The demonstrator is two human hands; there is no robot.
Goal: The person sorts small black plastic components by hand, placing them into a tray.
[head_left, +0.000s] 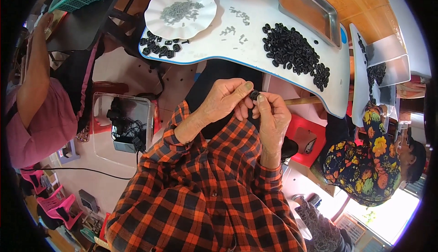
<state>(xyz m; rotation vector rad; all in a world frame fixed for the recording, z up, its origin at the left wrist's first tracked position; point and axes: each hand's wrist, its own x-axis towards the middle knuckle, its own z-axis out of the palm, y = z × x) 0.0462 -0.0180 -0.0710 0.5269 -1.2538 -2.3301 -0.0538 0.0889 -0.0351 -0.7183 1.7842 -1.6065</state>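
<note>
Nearest of all, the checked shirt [210, 174] is seen, and just beyond it, in mid-air short of the counter [210, 46], a small black part [254, 95] is being pinched! One side is pressed by the thumb and fingers of the left grip [223, 99], the other by the right grip [272, 110]; the undersides are hidden, so how firmly it is backed cannot be told. And here's the danger: only thumb tips are set on something that small, so if unevenly squeezed, it could be shot sideways and lost to the lap or the floor, since no counter is placed beneath it.

Farther out, along the blue edge, a loose cluster of black pieces [159, 49] is crowded beside the scalloped plate [153, 12]; by a stray sleeve, some could be swept over. Past the bare stretch, grey bits [227, 31] are scattered, small and pale on white, so one could easily be overlooked or be flicked away. Over to the right, the big black heap [292, 49] is left unwalled; were the counter knocked, pieces could be spilled off its edge.
</note>
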